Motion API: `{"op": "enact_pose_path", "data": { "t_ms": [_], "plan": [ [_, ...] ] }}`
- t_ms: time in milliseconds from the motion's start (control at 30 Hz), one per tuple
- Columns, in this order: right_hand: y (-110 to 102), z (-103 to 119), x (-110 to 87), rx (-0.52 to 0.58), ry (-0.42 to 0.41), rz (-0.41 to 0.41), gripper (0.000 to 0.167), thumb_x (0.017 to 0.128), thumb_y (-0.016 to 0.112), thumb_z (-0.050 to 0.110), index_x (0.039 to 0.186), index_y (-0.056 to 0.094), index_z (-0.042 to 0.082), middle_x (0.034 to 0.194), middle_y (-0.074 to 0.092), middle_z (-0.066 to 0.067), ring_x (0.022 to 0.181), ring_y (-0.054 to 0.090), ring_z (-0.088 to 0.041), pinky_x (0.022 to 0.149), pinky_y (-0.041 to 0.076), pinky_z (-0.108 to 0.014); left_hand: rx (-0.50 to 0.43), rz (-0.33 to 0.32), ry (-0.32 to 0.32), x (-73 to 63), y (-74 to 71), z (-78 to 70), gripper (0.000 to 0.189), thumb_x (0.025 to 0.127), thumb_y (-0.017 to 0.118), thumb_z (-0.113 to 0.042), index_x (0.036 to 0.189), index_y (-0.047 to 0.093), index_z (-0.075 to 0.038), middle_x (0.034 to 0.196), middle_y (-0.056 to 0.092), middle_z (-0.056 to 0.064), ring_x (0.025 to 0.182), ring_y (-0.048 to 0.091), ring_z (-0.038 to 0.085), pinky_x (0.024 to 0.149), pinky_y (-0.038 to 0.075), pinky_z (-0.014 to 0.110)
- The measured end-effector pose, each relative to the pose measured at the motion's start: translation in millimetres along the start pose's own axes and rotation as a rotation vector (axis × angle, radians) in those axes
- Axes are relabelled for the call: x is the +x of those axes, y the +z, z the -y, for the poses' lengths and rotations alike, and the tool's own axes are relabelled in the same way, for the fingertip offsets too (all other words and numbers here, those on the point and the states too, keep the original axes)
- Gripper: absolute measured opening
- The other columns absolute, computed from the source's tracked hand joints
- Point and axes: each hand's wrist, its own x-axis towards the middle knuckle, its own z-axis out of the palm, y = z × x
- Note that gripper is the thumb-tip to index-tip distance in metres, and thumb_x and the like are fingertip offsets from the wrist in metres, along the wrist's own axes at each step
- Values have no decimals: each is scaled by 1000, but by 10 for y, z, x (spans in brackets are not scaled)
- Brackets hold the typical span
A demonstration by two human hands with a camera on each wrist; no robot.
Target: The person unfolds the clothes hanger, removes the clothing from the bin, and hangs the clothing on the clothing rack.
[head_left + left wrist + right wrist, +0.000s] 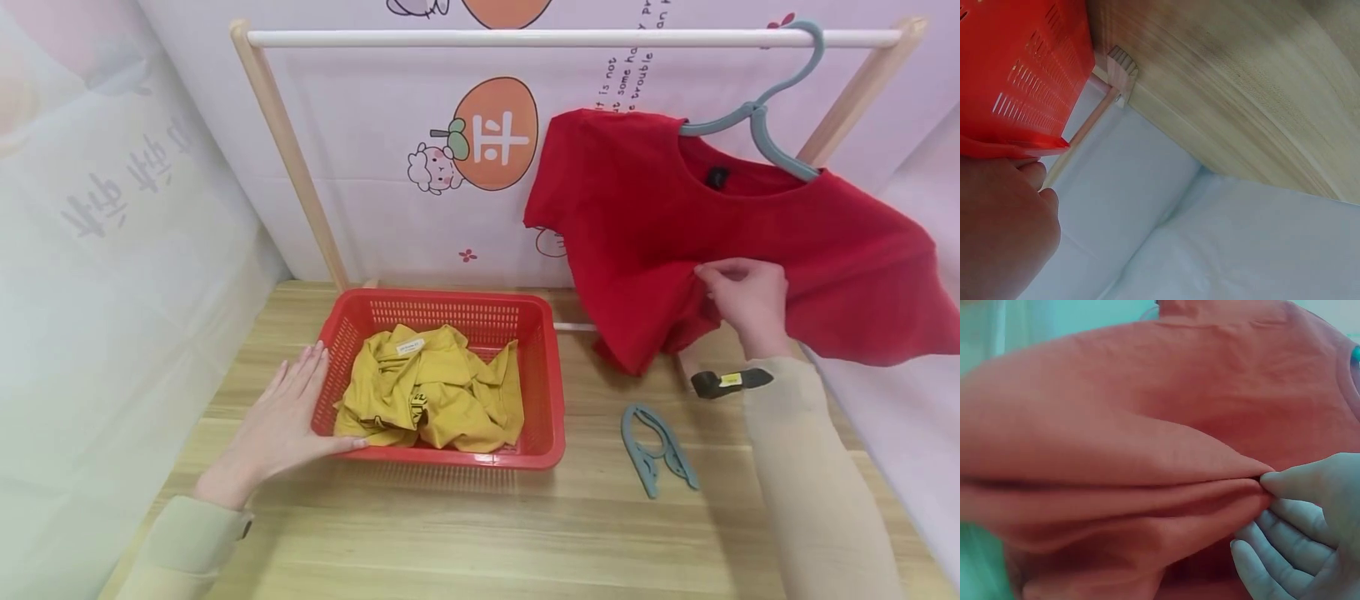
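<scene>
A red T-shirt (622,200) hangs on a blue-grey hanger (757,108), which is hooked over the white rail. My right hand (742,300) pinches a fold of the shirt's front between thumb and fingers, drawing the cloth into creases; the right wrist view shows this fold of red fabric (1147,456) up close. At the left, my left hand (281,425) rests against a red plastic basket (551,383), fingers straight along its side and thumb on the front rim. Inside the basket lies a crumpled yellow garment (450,392) with a white label.
A folded blue-grey hanger (658,450) lies on the wooden table (450,533), right of the basket. The rack's white rail (450,38) spans the back between wooden posts (292,150). Printed white cloth (375,208) covers the wall behind.
</scene>
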Motion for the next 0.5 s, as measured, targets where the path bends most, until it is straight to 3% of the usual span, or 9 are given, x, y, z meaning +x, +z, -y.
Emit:
{"op": "enact_pose_path", "data": {
  "t_ms": [133,233,300,367,500],
  "plan": [
    [6,-42,-8,31,17,65,57,90,74,50,124,73,4,76,70,20,71,68,-8,60,51,-15,-2,3,-1,-5,-21,-19,130,79,60,-83,160,7,5,166,5,21,153,6,37,123,-1,46],
    [70,-131,-33,-34,3,175,68,86,73,61,129,71,8,102,74,8,94,64,-16,70,53,-20,-3,5,0,-6,-32,-29,129,80,60,-83,160,8,5,166,5,21,153,6,37,123,-1,46],
    [126,-214,-58,-97,-31,244,71,84,72,66,128,71,10,112,72,-4,102,59,-23,74,52,-26,-3,6,1,-6,-37,-33,129,80,60,-82,160,8,5,167,5,21,154,5,36,123,-1,46],
    [203,-290,-81,-138,-72,322,68,85,72,65,124,72,8,115,70,-13,104,55,-27,76,51,-33,-4,9,0,-4,-39,-32,129,81,59,-82,160,7,5,167,4,21,154,3,34,123,-2,46],
    [384,-485,-97,-217,-159,481,55,93,73,49,125,71,4,113,71,-15,100,58,-31,81,50,-40,-3,5,1,-3,-38,-33,128,81,59,-82,160,7,5,167,4,21,154,4,35,123,-2,46]
  ]
}}
